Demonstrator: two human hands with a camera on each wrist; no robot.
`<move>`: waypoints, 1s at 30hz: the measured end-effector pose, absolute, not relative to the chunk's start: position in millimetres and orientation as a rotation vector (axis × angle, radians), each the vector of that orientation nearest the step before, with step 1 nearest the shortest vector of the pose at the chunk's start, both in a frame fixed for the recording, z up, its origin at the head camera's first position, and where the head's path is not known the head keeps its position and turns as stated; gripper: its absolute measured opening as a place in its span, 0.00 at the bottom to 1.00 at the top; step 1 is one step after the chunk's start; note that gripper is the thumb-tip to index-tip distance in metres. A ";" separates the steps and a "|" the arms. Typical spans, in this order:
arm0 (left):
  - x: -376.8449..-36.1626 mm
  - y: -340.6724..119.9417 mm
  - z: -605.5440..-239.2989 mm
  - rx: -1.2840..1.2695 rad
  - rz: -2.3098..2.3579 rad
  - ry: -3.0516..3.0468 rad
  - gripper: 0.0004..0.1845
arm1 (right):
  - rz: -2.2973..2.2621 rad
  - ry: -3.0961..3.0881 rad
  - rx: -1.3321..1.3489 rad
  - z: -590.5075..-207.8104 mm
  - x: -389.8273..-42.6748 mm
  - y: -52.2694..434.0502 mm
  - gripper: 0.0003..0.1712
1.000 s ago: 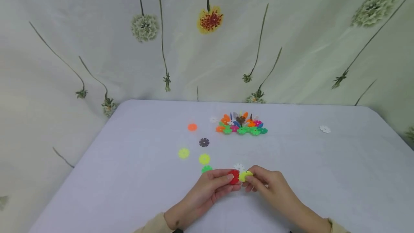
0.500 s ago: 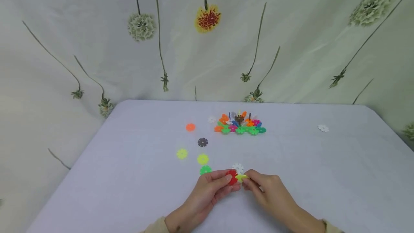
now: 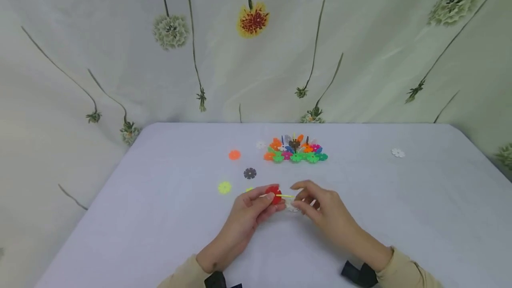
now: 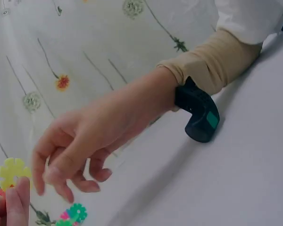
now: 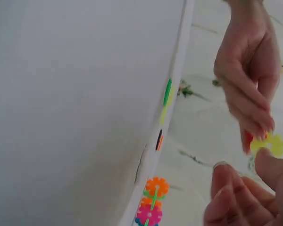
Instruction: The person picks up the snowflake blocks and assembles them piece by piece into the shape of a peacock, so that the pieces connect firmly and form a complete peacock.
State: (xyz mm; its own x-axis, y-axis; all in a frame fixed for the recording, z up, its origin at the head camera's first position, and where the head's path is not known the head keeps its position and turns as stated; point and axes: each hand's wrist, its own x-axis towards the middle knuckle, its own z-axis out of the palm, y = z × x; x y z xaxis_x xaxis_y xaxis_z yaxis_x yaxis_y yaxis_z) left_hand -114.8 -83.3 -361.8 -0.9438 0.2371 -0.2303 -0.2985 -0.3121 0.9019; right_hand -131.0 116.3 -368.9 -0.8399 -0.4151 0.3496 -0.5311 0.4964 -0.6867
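Note:
In the head view my left hand [image 3: 253, 208] pinches a red notched plastic disc [image 3: 274, 194] between thumb and fingers. A yellow notched disc [image 3: 285, 196] is joined to its right side, seen edge-on, at an angle to the red one. My right hand [image 3: 325, 203] hovers just to the right, thumb and fingers parted and loosely bent, holding nothing. The left wrist view shows a gap between the right hand [image 4: 80, 146] and the yellow disc [image 4: 13, 172]. Beneath the hands a white disc [image 3: 293, 208] lies on the table, partly hidden.
Farther back stands an assembly of many-coloured discs [image 3: 296, 157]. Loose discs lie to the left: orange [image 3: 234, 154], dark [image 3: 250, 173] and yellow [image 3: 225, 187]. A white disc [image 3: 398, 153] sits far right. A floral cloth [image 3: 256, 66] hangs behind the table [image 3: 160, 217].
The yellow disc has turned from nearly face-on to edge-on against the red disc. My right hand has let go of it and spread its fingers. Both hands have moved forward.

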 end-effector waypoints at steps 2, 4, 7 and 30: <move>-118.9 -89.3 -361.9 -0.084 2.327 1.638 0.22 | 1.186 -2.729 0.761 -369.0 -142.7 116.4 0.16; -121.6 -93.3 -366.3 -0.094 2.336 1.669 0.22 | 1.018 -2.880 0.712 -372.4 -150.5 114.2 0.19; -123.2 -96.7 -375.2 -0.101 2.307 1.714 0.20 | 0.849 -3.038 0.720 -378.6 -154.7 109.1 0.19; -119.8 -99.1 -385.7 -0.044 2.167 1.670 0.17 | 1.653 -2.403 1.052 -376.9 -143.8 110.8 0.06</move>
State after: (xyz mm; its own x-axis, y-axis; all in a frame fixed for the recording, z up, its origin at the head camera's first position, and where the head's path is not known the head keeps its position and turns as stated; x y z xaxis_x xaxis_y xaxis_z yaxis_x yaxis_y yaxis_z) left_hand -119.8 -99.1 -385.7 -0.9186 0.2934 -0.2646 -0.3306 -0.2042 0.9214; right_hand -143.8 110.8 -376.9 -0.7692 -0.5040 0.3929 -0.5471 0.2016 -0.8124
